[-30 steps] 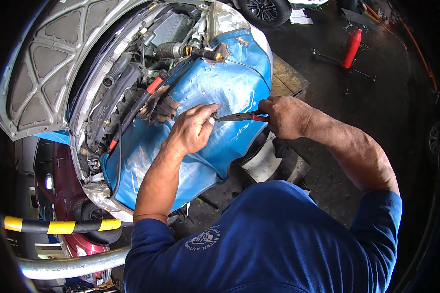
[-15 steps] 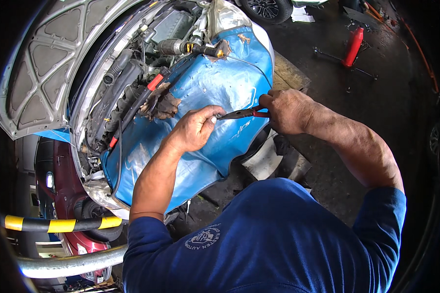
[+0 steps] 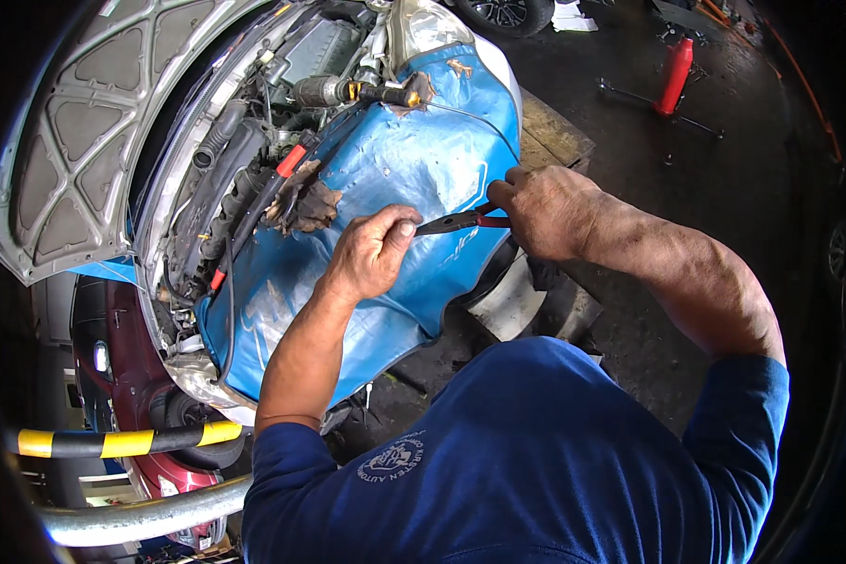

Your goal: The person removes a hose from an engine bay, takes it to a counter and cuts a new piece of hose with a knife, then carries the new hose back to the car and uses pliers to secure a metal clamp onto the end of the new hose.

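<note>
My right hand [image 3: 550, 214] is closed round the red handles of a pair of long-nose pliers [image 3: 451, 223]. The jaws point left, to the fingertips of my left hand [image 3: 368, 252]. Its thumb and forefinger are pinched together at the plier tips; anything small between them is hidden. Both hands are above a blue fender cover [image 3: 414, 169] draped over the car's front. On the cover's far side rests a black-and-yellow handled tool with a grey body [image 3: 348, 92]. A black bar with red ends [image 3: 273, 188] lies along the engine bay edge, beside a torn brown patch [image 3: 305, 199].
The raised bonnet [image 3: 75, 122] stands at the far left, next to the open engine bay [image 3: 244, 141]. A yellow-and-black striped bar [image 3: 127, 442] and a metal rail [image 3: 150, 508] cross the lower left. On the floor at right are a red bottle [image 3: 675, 77] and a cross wrench [image 3: 630, 92].
The view has shifted slightly. The pliers' handles look somewhat wider apart, and the jaw tips now sit closer against my left fingertips. Both hands stay in nearly the same place.
</note>
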A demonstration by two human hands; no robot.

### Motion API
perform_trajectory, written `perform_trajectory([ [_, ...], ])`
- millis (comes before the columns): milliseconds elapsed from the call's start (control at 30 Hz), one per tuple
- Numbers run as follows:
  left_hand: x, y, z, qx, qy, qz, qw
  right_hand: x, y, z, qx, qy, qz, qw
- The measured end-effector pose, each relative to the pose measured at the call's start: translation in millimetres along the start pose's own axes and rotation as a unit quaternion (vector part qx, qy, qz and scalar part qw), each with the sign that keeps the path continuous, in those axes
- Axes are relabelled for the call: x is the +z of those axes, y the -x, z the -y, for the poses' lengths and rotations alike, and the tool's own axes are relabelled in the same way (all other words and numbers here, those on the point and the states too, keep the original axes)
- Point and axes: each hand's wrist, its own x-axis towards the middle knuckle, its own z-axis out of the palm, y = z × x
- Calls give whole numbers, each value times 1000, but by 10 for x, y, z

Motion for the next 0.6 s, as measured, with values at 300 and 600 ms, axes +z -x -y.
perform_trajectory([
  [300, 93, -26, 122, -82, 39, -65, 994, -186, 6, 123, -25, 103, -46, 993],
  [600, 226, -33, 191, 42, 9, -204, 978, -188, 8, 154, 23, 20, 47, 998],
])
